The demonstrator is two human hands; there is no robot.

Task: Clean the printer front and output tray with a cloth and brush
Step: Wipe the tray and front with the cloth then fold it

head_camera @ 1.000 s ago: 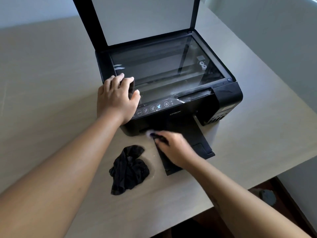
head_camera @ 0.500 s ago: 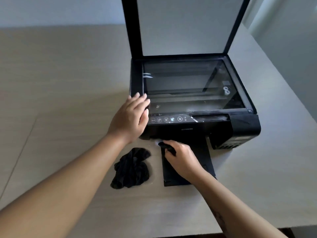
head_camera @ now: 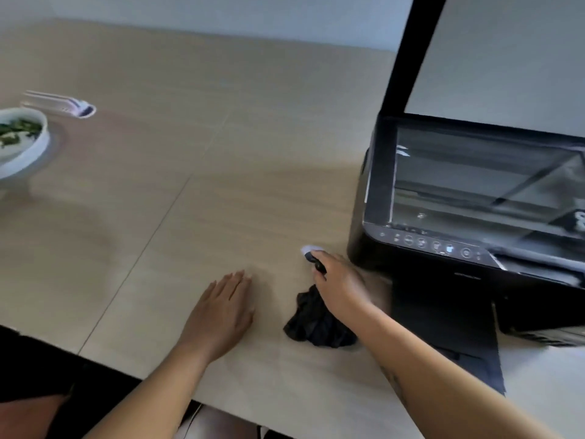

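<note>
The black printer (head_camera: 376, 242) stands at the right with its scanner lid (head_camera: 408, 58) raised and its output tray (head_camera: 443, 324) pulled out toward me. A crumpled black cloth (head_camera: 313, 324) lies on the table just left of the tray. My right hand (head_camera: 338, 283) hovers above the cloth, left of the printer's front corner, closed around a small dark brush whose pale tip (head_camera: 309, 250) pokes out past the fingers. My left hand (head_camera: 221, 308) rests flat on the table, fingers spread, holding nothing, left of the cloth.
A white bowl (head_camera: 28, 153) with green food stands at the far left of the beige table (head_camera: 190, 185). A white item with a dark end (head_camera: 63, 104) lies behind the bowl. The table's front edge runs near my left forearm.
The view has swung left. My left hand came off the printer's top corner and went down flat on the table. My right hand moved the brush off the tray, leftward past the printer's front.
</note>
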